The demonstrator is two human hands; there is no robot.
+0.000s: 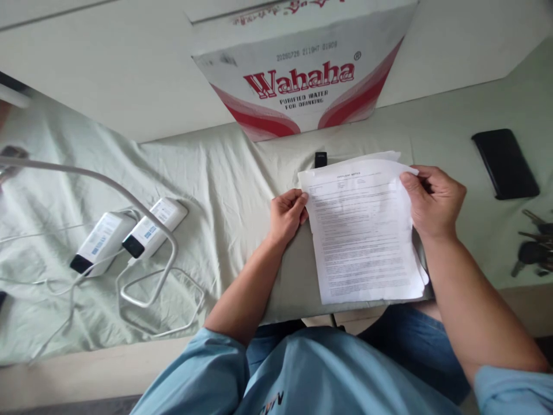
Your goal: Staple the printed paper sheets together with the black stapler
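Between my two hands is a small stack of printed paper sheets (363, 242), its text side facing me and its edges not quite lined up. My left hand (288, 216) pinches the upper left edge between thumb and curled fingers. At the upper right corner, my right hand (434, 199) grips the sheets, thumb in front and fingers behind. The lower edge of the papers reaches the front edge of the cloth-covered surface (242, 190). Just behind their top edge, a small black object (320, 159) is partly covered.
A white and red Wahaha water carton (302, 75) stands at the back against a pale wall. Two white power banks (158, 225) with cables (173, 253) lie on the left. A black phone (505, 164) and several keys (533, 248) are on the right.
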